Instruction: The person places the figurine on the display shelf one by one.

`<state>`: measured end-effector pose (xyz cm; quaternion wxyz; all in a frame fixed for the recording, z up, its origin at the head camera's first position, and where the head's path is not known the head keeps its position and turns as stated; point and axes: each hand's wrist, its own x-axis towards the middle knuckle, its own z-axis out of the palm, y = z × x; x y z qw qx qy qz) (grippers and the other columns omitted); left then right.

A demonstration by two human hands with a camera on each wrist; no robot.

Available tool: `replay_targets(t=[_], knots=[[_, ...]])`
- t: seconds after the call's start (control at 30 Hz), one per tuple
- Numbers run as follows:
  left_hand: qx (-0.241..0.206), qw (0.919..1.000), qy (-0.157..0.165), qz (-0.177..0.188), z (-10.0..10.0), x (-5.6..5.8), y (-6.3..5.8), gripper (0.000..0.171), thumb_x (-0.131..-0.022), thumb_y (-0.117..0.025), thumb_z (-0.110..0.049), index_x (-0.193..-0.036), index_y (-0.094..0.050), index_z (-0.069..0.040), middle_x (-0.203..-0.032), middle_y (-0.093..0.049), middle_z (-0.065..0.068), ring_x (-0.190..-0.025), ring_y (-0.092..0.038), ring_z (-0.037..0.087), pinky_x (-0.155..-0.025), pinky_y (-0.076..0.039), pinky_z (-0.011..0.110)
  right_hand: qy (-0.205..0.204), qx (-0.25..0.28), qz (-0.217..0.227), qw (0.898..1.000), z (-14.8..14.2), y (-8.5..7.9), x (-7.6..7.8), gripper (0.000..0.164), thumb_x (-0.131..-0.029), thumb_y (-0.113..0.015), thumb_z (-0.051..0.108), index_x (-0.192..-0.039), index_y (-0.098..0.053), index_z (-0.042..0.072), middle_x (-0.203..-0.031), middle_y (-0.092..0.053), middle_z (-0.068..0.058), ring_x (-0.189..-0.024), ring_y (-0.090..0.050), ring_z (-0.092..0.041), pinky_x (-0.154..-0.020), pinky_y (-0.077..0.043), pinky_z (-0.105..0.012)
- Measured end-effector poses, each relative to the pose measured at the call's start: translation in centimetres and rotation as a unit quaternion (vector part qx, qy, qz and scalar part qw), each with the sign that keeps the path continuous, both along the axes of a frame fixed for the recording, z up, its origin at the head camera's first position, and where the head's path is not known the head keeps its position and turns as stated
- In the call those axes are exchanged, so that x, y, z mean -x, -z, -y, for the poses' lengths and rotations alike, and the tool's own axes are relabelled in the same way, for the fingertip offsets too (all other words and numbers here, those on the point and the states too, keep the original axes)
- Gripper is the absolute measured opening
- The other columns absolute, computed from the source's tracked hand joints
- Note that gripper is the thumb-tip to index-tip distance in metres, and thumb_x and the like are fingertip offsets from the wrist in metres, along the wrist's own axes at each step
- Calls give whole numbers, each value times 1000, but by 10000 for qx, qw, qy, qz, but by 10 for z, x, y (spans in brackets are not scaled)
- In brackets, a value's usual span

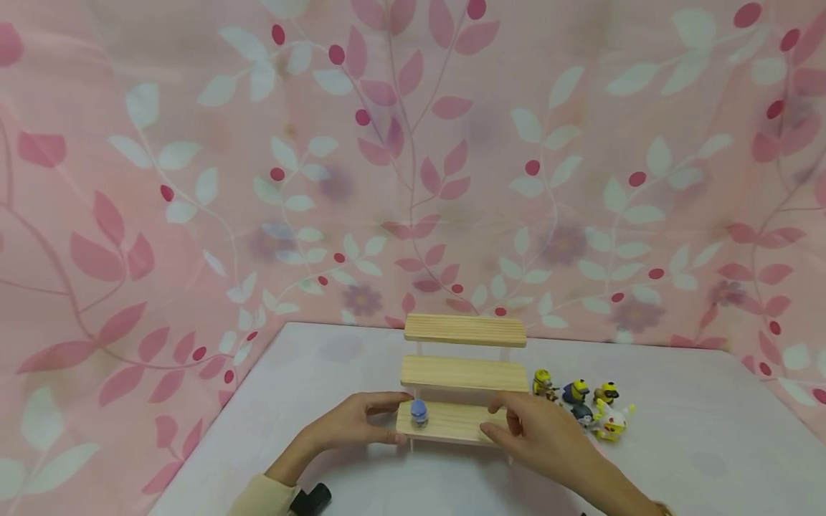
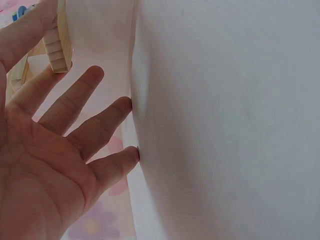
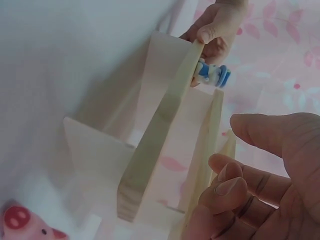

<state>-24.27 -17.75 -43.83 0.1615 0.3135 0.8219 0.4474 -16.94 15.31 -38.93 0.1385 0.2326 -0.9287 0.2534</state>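
A three-tier wooden display shelf (image 1: 464, 373) with pale supports stands on the table. On the left end of its lowest board is a small blue-hatted figurine (image 1: 419, 413), upright. My left hand (image 1: 355, 423) pinches that board's left end between thumb and index finger; the other fingers spread out straight in the left wrist view. Over the right part of the same board hovers my right hand (image 1: 542, 433), thumb and index finger apart with nothing between them. In the right wrist view its other fingers are loosely curled, and the figurine (image 3: 210, 73) shows at the board's far end.
Several small figurines (image 1: 577, 391) stand grouped right of the shelf, some with yellow heads. A pink pig figure (image 3: 25, 222) shows at the lower left of the right wrist view. A white cloth (image 1: 348, 358) covers the table; floral fabric (image 1: 413, 179) hangs behind.
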Motion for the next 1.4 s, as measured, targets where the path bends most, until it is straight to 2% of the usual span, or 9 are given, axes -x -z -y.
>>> replay_targets(t=[0.33,0.6,0.77,0.93,1.13,1.3,1.4], knots=[[-86,10000,23,12,0,2,3,58,-87,-78,-34,-140,-55,-30,-143,-53,-7,-130,-50,22,-108,-38,49,98,-127,-181,9997,-20,6,-8,20,-88,-73,45,-97,-66,29,-61,-39,19,-50,-31,3,-42,-29,-18],[-75,9999,-52,62,0,0,1,58,-86,-79,-33,-139,-56,-30,-142,-53,-7,-130,-51,22,-108,-38,50,342,-233,-544,9977,-32,11,-14,17,-87,-75,45,-94,-66,32,-62,-34,24,-50,-29,5,-42,-26,-18],[-80,9999,-24,77,-1,0,1,57,-87,-78,-33,-139,-56,-31,-142,-53,-8,-130,-50,21,-108,-37,50,399,-267,-544,9974,-43,14,-19,19,-84,-78,41,-93,-64,32,-63,-35,25,-50,-32,6,-42,-29,-18],[-14,10000,-13,-14,0,1,1,59,-87,-78,-36,-141,-55,-31,-142,-52,-9,-130,-50,20,-108,-38,48,618,-354,-168,9973,-55,15,-22,23,-81,-82,36,-97,-65,32,-63,-37,23,-51,-33,4,-44,-30,-18],[-13,10000,11,-32,1,4,4,60,-87,-77,-38,-141,-54,-31,-142,-52,-11,-130,-50,19,-109,-37,48,1044,-602,766,9898,-64,15,-25,24,-82,-80,41,-99,-66,31,-64,-40,17,-54,-36,0,-48,-32,-20],[30,10000,17,-68,0,4,5,61,-87,-77,-39,-142,-54,-31,-142,-52,-12,-129,-50,19,-108,-38,47,1204,-725,835,9865,-74,15,-28,24,-84,-76,49,-99,-65,34,-64,-40,16,-52,-35,-1,-47,-30,-21],[16,10000,-8,-41,0,4,5,61,-86,-78,-38,-142,-54,-30,-142,-52,-11,-130,-50,19,-108,-38,47,1399,-832,1070,9808,-79,13,-27,30,-83,-76,50,-104,-67,30,-65,-42,13,-53,-36,-3,-48,-30,-22]])
